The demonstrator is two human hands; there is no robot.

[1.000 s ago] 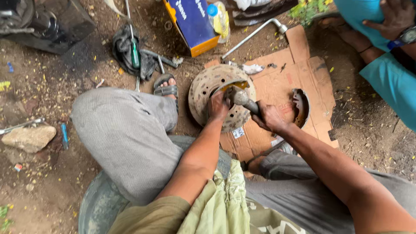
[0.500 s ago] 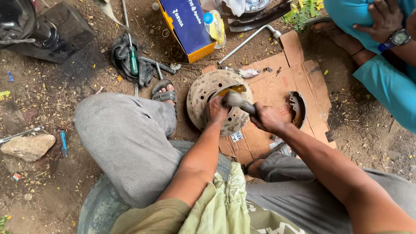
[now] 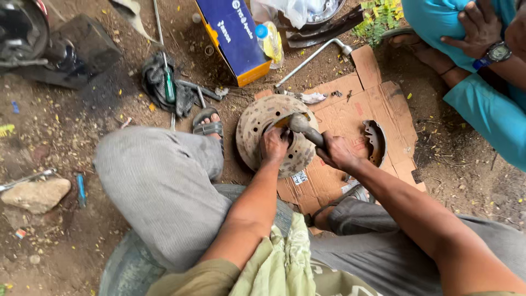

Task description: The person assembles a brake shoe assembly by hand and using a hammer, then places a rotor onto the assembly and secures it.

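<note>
Disc [image 3: 257,129] flat on cardboard [image 3: 378,98], pressed under left hand [image 3: 274,147], fingers curled on its centre. Right hand [image 3: 337,153] fisted round hammer [image 3: 304,127], head above disc just beyond left hand.

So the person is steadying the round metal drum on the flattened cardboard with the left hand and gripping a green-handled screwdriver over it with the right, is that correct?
Not quite. In the head view the right hand grips a hammer over the round metal drum, not a screwdriver. The green-handled screwdriver lies untouched on the dark rag. The left hand does steady the drum on the flattened cardboard.
</note>
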